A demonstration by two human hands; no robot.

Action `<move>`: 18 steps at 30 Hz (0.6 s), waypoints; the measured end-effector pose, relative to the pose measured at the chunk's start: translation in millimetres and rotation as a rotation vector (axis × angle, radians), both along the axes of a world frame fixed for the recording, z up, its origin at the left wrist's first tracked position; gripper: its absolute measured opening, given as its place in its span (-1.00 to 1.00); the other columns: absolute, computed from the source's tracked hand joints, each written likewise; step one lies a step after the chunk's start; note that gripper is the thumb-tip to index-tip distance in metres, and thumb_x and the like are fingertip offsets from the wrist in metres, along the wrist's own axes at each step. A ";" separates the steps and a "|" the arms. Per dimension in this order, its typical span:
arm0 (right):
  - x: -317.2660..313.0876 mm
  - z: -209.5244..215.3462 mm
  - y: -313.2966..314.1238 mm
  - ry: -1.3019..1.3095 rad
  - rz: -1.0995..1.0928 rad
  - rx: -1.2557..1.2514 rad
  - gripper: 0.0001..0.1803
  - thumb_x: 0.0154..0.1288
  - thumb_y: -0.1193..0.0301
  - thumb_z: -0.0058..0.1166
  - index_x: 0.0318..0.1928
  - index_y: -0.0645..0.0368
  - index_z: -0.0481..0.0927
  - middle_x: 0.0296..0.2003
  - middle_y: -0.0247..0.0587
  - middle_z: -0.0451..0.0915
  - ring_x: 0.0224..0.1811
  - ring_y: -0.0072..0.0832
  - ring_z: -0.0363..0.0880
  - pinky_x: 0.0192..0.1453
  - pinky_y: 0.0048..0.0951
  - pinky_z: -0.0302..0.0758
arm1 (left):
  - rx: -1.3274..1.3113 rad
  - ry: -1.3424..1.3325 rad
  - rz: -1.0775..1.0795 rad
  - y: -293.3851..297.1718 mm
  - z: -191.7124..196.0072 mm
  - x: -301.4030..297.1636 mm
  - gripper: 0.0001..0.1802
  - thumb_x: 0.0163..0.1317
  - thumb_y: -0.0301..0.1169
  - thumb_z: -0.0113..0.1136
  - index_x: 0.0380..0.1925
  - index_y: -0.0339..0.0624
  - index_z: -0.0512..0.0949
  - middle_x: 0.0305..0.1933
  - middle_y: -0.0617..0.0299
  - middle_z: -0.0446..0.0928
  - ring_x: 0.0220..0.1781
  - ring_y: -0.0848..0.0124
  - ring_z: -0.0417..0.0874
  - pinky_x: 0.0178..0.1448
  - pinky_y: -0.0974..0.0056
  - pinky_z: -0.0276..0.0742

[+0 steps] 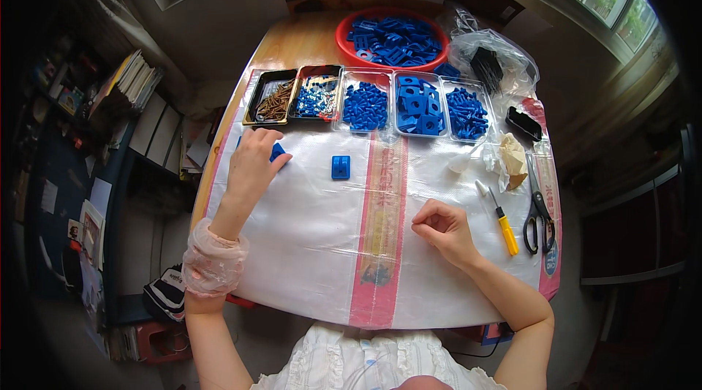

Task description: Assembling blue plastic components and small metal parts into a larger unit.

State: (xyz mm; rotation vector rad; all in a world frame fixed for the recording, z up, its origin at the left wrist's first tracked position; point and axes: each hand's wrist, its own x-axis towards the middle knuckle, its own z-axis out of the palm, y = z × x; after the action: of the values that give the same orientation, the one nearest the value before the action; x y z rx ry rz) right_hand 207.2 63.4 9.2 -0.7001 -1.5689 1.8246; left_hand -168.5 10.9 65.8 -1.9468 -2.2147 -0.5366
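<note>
Picking parts: left hand (252, 160) at centre left grasps a blue plastic piece (277, 152); right hand (442, 229) rests loosely clenched, seemingly empty. Next likely needs the blue block (341, 167) mid-table (307, 39).

- Plastic table cover (307, 229): translucent white, with a red-pink band running 12 to 6 o'clock through its centre and a matching band along each side edge.
- Small part (341, 167) on the cover: blue.
- Round basin (344, 43) at 12 o'clock: red, filled with blue parts.
- Three clear trays (414, 105): blue parts.
- Leftmost dark tray (271, 101): brown screws.
- Screwdriver (504, 228) at 3 o'clock: yellow handle, white cap.
- Scissors (539, 214): black handles.
- Sleeve cuff (214, 262) at 8 o'clock: sheer pale pink.
- Tabletop (292, 43): light wood.
</note>
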 end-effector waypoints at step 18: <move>1.0 -1.0 0.7 0.004 0.012 0.014 -0.89 0.28 0.72 0.18 -0.23 0.28 0.65 -0.28 -0.41 0.56 -0.23 -0.74 0.52 -0.16 -0.65 0.45 | -0.010 -0.557 -0.256 7.1 -17.6 27.3 -0.37 0.13 -0.56 0.43 0.24 -0.33 0.47 0.09 0.01 0.59 -0.08 0.36 0.74 -0.10 0.33 0.77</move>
State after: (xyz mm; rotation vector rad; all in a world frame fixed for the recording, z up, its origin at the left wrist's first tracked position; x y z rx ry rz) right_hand 208.1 64.2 8.2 -0.6822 -1.5848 1.8212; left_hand -141.3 18.0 48.3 -2.3204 -2.2499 -1.2380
